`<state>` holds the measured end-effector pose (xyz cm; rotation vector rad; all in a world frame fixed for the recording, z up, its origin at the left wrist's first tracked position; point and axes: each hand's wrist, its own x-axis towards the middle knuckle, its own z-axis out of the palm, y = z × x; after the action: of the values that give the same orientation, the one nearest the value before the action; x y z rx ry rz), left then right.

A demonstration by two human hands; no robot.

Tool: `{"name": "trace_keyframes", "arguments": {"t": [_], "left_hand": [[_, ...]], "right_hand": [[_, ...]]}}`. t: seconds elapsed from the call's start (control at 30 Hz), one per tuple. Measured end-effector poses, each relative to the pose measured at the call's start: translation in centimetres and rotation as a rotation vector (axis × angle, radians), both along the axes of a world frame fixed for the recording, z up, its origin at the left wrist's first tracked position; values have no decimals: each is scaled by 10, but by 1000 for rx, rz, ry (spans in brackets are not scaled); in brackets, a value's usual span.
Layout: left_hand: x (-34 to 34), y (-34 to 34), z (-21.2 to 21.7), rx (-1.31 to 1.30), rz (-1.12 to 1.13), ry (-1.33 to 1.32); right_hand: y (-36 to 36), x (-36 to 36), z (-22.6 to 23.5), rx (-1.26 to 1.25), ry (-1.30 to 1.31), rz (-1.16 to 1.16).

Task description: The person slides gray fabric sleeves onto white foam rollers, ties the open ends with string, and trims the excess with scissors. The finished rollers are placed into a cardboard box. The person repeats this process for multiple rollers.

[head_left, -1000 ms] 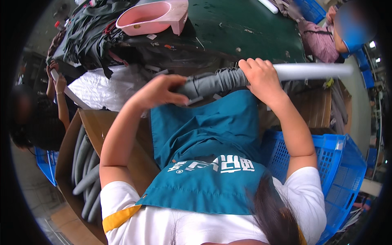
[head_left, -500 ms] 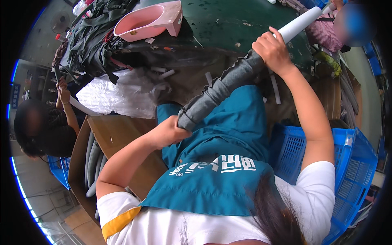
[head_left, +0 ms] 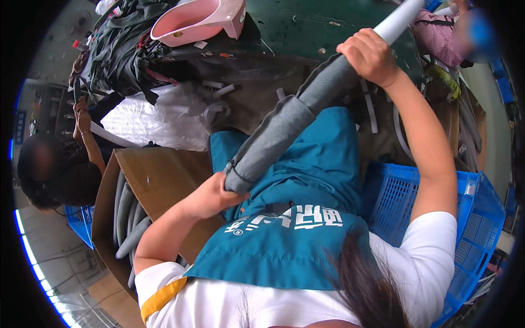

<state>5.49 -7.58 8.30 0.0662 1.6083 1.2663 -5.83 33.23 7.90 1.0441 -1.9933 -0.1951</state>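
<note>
A long white tube (head_left: 398, 23) slants up to the right in front of me, its lower part covered by a grey fabric sleeve (head_left: 269, 143). My right hand (head_left: 373, 59) is closed round the sleeve's upper end, where bare tube comes out above it. Lower down, my left hand (head_left: 212, 195) grips the sleeve's bottom end, just over my teal apron (head_left: 290, 257). A raised seam runs along the sleeve, and a fold of cloth crosses its middle. Whether tube fills the bottom end cannot be seen.
A cardboard box (head_left: 164, 177) holding grey tubes stands at my left, a blue crate (head_left: 391, 191) at my right. Ahead, a green table (head_left: 295, 27) carries a pink plastic basin (head_left: 191, 24) and dark fabric strips (head_left: 123, 49). Co-workers sit at far left and upper right.
My hands are farther apart, the left lower and the right slightly higher. The grey sleeve, bunched before, is stretched longer and smoother along the tube.
</note>
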Motion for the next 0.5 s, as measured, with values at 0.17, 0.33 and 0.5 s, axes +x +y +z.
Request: {"name": "trace_keyframes", "arguments": {"t": [0.17,0.33,0.5], "left_hand": [[3,-6,-5,-10,16,-15],[4,-8,-13,1,-54,75],[0,-11,4,-28,-91,103]], "right_hand": [[4,-2,5,28,-5,-62],[-42,23,-5,16,-99,133],[0,-1,8,26,19,72]]}}
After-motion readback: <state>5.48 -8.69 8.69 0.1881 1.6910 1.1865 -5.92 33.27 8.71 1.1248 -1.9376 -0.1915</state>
